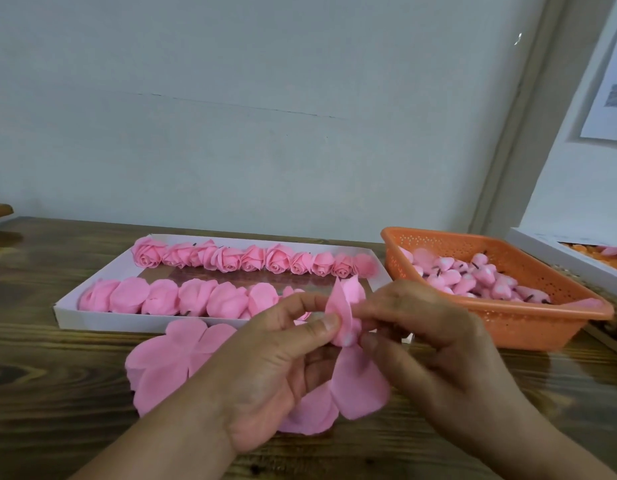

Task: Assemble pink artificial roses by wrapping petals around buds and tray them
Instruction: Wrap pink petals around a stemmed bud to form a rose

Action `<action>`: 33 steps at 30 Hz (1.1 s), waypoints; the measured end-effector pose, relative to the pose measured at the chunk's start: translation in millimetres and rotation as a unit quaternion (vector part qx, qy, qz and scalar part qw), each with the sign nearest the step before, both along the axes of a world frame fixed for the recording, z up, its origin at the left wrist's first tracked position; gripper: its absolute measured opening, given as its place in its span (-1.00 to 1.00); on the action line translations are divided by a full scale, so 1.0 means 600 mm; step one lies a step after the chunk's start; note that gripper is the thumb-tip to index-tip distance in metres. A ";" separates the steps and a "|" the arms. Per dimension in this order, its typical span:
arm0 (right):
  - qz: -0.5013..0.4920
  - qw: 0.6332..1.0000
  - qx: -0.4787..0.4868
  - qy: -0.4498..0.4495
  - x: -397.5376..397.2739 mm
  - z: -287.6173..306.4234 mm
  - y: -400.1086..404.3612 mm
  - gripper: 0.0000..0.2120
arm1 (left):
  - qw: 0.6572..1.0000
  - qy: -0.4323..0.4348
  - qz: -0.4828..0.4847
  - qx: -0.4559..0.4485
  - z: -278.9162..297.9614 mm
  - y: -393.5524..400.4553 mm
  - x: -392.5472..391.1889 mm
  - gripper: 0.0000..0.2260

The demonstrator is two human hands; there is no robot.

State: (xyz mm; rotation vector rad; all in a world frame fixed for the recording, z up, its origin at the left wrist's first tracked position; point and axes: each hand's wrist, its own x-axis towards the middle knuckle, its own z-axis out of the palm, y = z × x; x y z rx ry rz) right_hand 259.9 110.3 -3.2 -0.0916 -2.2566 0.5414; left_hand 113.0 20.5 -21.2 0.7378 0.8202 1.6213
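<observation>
A small craft workshop: wooden table point(57, 375), tray point(92, 315) of roses point(210, 258) (all pink), basket point(528, 320) of buds point(473, 275).

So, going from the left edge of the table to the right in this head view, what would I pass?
White tray with its rows of pink roses → left hand → half-wrapped bud pinched by both hands → right hand → orange basket of buds → a white box at the edge.
</observation>
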 end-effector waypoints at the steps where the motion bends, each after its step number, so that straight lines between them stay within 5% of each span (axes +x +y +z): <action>1: -0.009 1.000 0.018 -0.005 -0.001 -0.001 -0.001 -0.80 | 1.000 0.006 -0.001 0.004 0.001 -0.001 0.001 -0.85; 9: -0.058 0.990 0.105 -0.071 -0.007 0.001 0.001 -0.86 | 0.999 0.030 0.006 -0.012 0.000 -0.001 0.002 -0.81; 12: -0.008 0.989 0.111 -0.096 -0.007 0.013 0.003 -0.87 | 0.999 0.028 0.017 -0.021 0.001 -0.001 0.002 -0.75; 16: -0.036 0.996 -0.061 -0.061 -0.001 0.008 0.028 -0.67 | 1.000 0.001 0.013 -0.028 0.004 -0.002 -0.002 -0.70; 19: -0.123 0.990 0.029 -0.070 0.009 -0.017 0.034 -0.51 | 0.999 -0.032 0.016 -0.033 0.004 -0.001 -0.005 -0.65; 23: -0.110 0.958 0.265 0.003 0.022 -0.046 0.024 -0.58 | 0.998 -0.054 0.008 -0.034 0.001 -0.001 -0.002 -0.56; 26: -0.106 0.936 0.326 0.076 0.008 -0.050 0.018 -0.68 | 0.998 -0.059 0.005 -0.028 0.003 -0.001 0.004 -0.74; 33: -0.115 0.866 0.480 0.084 -0.003 -0.028 0.016 -0.89 | 0.999 -0.031 0.017 -0.023 0.000 0.001 0.004 -0.72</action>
